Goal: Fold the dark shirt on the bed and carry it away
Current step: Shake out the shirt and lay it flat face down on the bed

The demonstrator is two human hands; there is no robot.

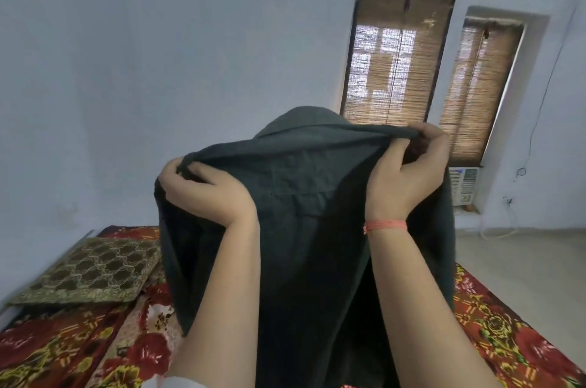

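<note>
Shirt [304,229] hanging lengthwise above bed [507,333], shoulders pinched shut in left hand [203,191] and right hand [409,172], level.

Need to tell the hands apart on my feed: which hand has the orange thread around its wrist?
The right hand, gripping the dark shirt nearer the blinds; the left hand has a bare wrist.
</note>
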